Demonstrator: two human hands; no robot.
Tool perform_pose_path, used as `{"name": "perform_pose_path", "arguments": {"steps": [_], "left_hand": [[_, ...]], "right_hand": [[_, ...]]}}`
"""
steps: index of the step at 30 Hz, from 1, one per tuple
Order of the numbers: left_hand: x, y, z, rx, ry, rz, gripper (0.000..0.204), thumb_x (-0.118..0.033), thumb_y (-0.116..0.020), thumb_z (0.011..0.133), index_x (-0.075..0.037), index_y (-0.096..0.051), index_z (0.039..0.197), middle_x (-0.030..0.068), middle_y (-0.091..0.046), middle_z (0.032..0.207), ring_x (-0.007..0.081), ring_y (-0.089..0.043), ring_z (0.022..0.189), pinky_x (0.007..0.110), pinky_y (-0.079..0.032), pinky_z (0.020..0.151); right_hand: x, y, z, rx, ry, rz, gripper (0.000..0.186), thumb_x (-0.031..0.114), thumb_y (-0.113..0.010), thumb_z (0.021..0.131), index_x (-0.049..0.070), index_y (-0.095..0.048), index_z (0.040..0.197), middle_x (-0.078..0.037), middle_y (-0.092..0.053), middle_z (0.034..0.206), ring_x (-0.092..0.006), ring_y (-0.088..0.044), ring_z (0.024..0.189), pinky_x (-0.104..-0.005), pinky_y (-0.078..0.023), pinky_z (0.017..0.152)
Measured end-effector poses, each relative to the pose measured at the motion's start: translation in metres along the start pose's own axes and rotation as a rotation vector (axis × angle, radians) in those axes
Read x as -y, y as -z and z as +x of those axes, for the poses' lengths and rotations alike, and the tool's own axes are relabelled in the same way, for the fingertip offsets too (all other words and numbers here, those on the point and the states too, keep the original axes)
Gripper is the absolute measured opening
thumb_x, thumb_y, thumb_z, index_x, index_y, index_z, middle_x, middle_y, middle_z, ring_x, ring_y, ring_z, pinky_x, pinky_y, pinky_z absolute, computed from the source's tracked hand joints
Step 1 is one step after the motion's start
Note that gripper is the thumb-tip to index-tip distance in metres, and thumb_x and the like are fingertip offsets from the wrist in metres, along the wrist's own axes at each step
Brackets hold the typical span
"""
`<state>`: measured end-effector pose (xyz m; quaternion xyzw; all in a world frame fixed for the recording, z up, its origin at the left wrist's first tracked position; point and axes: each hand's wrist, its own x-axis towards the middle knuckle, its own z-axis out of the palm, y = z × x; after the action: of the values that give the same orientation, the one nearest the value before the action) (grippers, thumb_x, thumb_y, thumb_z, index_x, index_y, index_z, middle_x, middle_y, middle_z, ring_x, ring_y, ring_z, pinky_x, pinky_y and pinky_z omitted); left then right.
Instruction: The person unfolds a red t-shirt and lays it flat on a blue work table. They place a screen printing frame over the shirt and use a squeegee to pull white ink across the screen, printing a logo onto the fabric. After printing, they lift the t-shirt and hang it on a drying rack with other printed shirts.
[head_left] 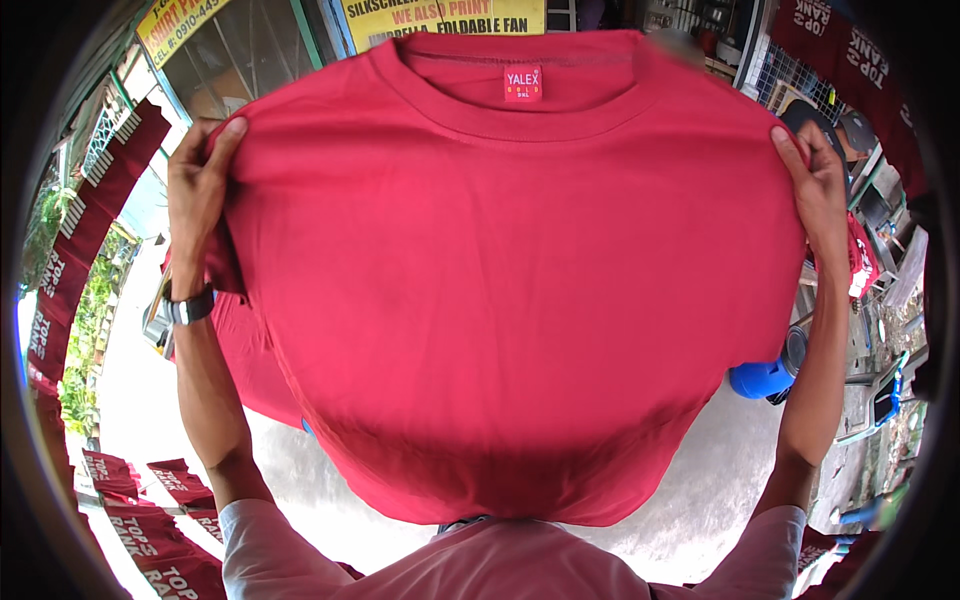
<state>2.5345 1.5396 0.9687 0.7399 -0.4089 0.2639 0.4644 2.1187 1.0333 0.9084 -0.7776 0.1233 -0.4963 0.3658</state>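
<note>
Across the middle of the view, a smooth red T-shirt is spread wide before the person's chest, faint creases running down its front and its lower part curving into shadow. The left hand pinches one shoulder, thumb in front, fingers curled; the right hand closes likewise on the other. Its round, banded collar frames a small squarish label. Below shows mottled pale floor.

— Where do we look from?
— From our head, down and forward: red crew-neck fabric T-shirt close at centre, our pale fabric shirt at six o'clock, yellow rectangular sign farther, at twelve.
</note>
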Motion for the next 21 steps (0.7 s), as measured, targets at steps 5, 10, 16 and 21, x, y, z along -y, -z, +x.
{"name": "perform_pose_path", "arguments": {"steps": [5, 10, 16, 21], "left_hand": [[0.16, -0.146, 0.045, 0.269, 0.189, -0.017, 0.024, -0.027, -0.081, 0.101, -0.005, -0.073, 0.094, -0.0085, -0.053, 0.075, 0.0037, -0.042, 0.071, 0.026, -0.036, 0.063], [0.304, -0.296, 0.008, 0.487, 0.197, 0.07, 0.029, -0.026, -0.081, 0.099, -0.002, -0.069, 0.087, -0.0026, -0.057, 0.074, 0.01, -0.048, 0.071, 0.031, -0.043, 0.068], [0.404, -0.427, -0.062, 0.653, 0.47, 0.313, 0.031, -0.035, -0.076, 0.098, -0.004, -0.072, 0.102, 0.0215, -0.076, 0.092, 0.0404, -0.074, 0.09, 0.05, -0.056, 0.08], [0.457, -0.476, -0.091, 0.602, 0.401, 0.363, 0.036, -0.04, -0.069, 0.101, -0.008, -0.07, 0.117, 0.0228, -0.076, 0.107, 0.046, -0.071, 0.107, 0.055, -0.056, 0.089]], "right_hand": [[-0.18, -0.099, 0.05, 0.09, -0.03, -0.178, 0.05, 0.023, -0.077, 0.104, 0.013, -0.036, 0.078, 0.007, -0.031, 0.075, -0.0062, -0.027, 0.072, -0.0287, -0.028, 0.06], [-0.355, -0.184, 0.024, 0.158, -0.214, -0.435, 0.051, 0.031, -0.08, 0.099, 0.007, -0.04, 0.079, -0.004, -0.035, 0.07, -0.0175, -0.034, 0.068, -0.0382, -0.037, 0.061], [-0.476, -0.274, -0.035, 0.209, -0.396, -0.692, 0.045, 0.042, -0.075, 0.1, 0.005, -0.051, 0.088, -0.017, -0.06, 0.075, -0.0416, -0.061, 0.071, -0.0528, -0.047, 0.067], [-0.527, -0.305, -0.06, 0.169, -0.357, -0.776, 0.043, 0.044, -0.074, 0.101, 0.007, -0.055, 0.089, -0.015, -0.063, 0.077, -0.046, -0.065, 0.076, -0.0567, -0.047, 0.067]]}}
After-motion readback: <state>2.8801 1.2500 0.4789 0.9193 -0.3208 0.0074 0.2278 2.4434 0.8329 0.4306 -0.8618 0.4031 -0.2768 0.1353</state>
